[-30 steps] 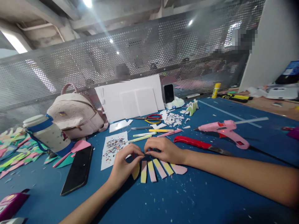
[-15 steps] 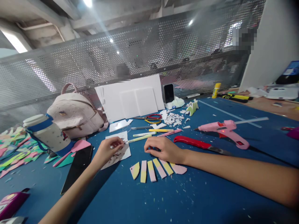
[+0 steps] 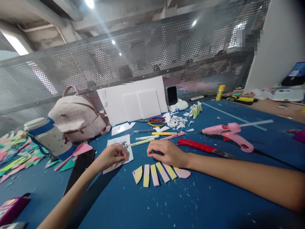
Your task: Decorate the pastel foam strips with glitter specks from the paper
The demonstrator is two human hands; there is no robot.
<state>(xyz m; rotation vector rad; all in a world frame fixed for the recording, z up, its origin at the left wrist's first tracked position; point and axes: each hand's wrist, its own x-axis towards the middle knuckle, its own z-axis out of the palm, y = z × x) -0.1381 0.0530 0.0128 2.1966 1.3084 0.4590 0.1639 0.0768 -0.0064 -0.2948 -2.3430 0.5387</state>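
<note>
My left hand (image 3: 115, 156) is over a white sheet of paper (image 3: 128, 150) strewn with small dark and coloured bits. Its thumb and fingers are bent together at the tips; whatever they hold, if anything, is too small to make out. Close to the table, my right hand (image 3: 166, 152) has its fingers curled towards the thumb. Its fingertips are partly hidden, and I cannot make out anything in them. Just below it lies a fanned row of pink-and-yellow foam strips (image 3: 154, 175), with a rounded pink end piece (image 3: 183, 172) at the right and a holed corner piece (image 3: 137, 175) at the left.
Right of my right hand lie a red-handled knife (image 3: 196, 145) and a pink glue gun (image 3: 222, 130). Pens (image 3: 147, 137), scissors (image 3: 156, 121) and white scraps (image 3: 177, 121) lie beyond. At left are a phone (image 3: 79, 168), a bottle (image 3: 51, 136) and a backpack (image 3: 76, 116).
My left hand has lowered slightly and turned over the paper, uncovering more of the small bits behind it. My right hand and the foam strips have not visibly moved.
</note>
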